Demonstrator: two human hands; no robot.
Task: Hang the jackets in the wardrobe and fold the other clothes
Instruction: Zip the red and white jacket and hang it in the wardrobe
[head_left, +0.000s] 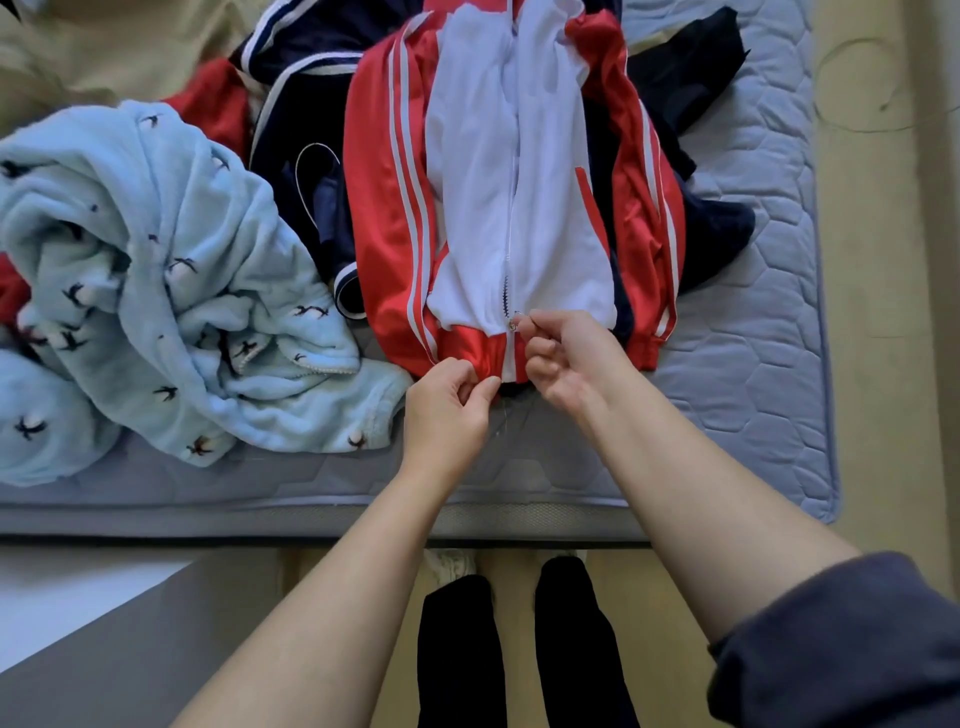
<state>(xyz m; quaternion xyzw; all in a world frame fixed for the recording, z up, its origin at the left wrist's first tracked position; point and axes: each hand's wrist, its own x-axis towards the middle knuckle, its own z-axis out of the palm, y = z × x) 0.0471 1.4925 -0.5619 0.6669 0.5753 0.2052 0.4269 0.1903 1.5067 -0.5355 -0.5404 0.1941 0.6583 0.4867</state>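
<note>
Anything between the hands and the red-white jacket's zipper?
Nothing visible. The right hand pinches the zipper pull, and the left hand pinches the red hem of the jacket. The wardrobe is not in view.

You face the long edge of a bed: a grey-blue mattress with honeycomb quilting and a piped border. Pale yellowish floor runs along its right side and beneath you. A grey flat-topped unit sits lower left. Soft, even light.
</note>
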